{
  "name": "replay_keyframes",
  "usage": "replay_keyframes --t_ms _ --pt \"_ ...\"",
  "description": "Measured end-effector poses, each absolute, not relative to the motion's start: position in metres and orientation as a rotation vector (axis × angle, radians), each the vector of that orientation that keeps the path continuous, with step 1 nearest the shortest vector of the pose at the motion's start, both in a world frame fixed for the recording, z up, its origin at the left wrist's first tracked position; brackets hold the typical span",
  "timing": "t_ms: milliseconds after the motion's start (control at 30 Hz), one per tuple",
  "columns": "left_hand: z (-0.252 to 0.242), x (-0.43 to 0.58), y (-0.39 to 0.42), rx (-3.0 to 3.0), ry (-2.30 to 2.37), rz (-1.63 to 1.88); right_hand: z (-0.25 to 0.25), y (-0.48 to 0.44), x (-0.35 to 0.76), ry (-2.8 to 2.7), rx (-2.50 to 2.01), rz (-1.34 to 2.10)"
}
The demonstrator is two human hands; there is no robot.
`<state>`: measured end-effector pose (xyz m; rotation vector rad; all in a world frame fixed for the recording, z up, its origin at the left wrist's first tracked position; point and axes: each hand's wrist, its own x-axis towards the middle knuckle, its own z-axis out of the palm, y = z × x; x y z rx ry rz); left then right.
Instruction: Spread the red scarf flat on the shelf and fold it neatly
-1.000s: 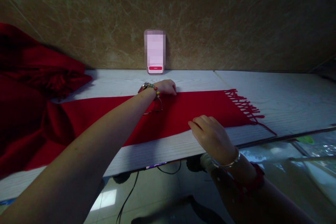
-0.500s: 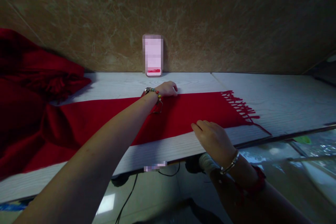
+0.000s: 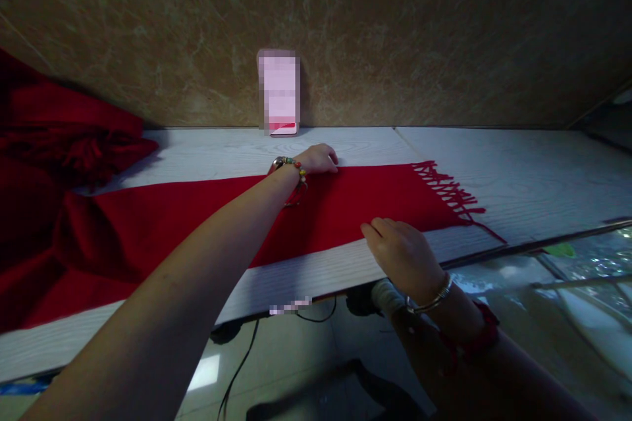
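Note:
A red fringed scarf (image 3: 380, 194) lies lengthwise along a pale wood-grain counter, its knotted fringe (image 3: 451, 192) spread out at the right end. My left hand (image 3: 320, 158), with a beaded bracelet at the wrist, is at the scarf's far edge, fingers curled closed on it. At the near edge my right hand (image 3: 402, 255) has its fingers bent together on the cloth; the fingertips are partly hidden. Between the hands the scarf lies flat, while towards the left it is rumpled.
A bunched pile of red fabric (image 3: 74, 118) sits at the left end of the counter (image 3: 538, 171). A phone (image 3: 281, 92) leans against the brown marbled wall (image 3: 395, 33). Below the front edge are a dark cable (image 3: 241, 365) and clear plastic (image 3: 602, 253) at right.
The view has shifted slightly, so the phone and the fabric pile appear a little further left and higher. Both hands stay at about the same spots on the scarf's edges.

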<state>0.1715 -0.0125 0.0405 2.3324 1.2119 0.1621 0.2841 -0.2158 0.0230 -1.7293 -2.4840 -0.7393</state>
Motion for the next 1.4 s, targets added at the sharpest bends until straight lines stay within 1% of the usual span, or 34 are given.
replay_keyframes --t_ms 100,267,400,500,700,900,1067,1267,1400 --pt "0.039 0.169 -0.011 2.195 1.194 0.278 0.022 -0.216 0.287 -2.446 -1.648 -0.795" --pt "0.043 0.163 -0.012 1.749 1.127 0.444 0.031 -0.220 0.293 -2.377 -1.471 -0.909" --pt "0.055 0.158 -0.013 1.534 1.026 0.573 0.043 -0.225 0.299 -2.268 -1.345 -1.014" --pt "0.072 0.153 -0.016 1.481 0.903 0.691 0.050 -0.228 0.300 -2.134 -1.298 -1.012" --pt "0.121 0.135 -0.027 1.477 0.628 0.920 0.071 -0.238 0.290 -1.978 -1.410 -0.761" --pt "0.153 0.111 -0.036 1.597 0.291 0.907 0.094 -0.255 0.283 -2.046 -1.439 -0.570" --pt "0.164 0.103 -0.049 1.622 0.259 0.991 0.100 -0.262 0.279 -2.092 -1.381 -0.446" --pt "0.171 0.104 -0.062 1.745 0.291 1.028 0.109 -0.262 0.279 -2.175 -1.347 -0.117" --pt "0.172 0.103 -0.069 1.744 0.365 1.038 0.104 -0.255 0.275 -2.000 -1.384 -0.047"
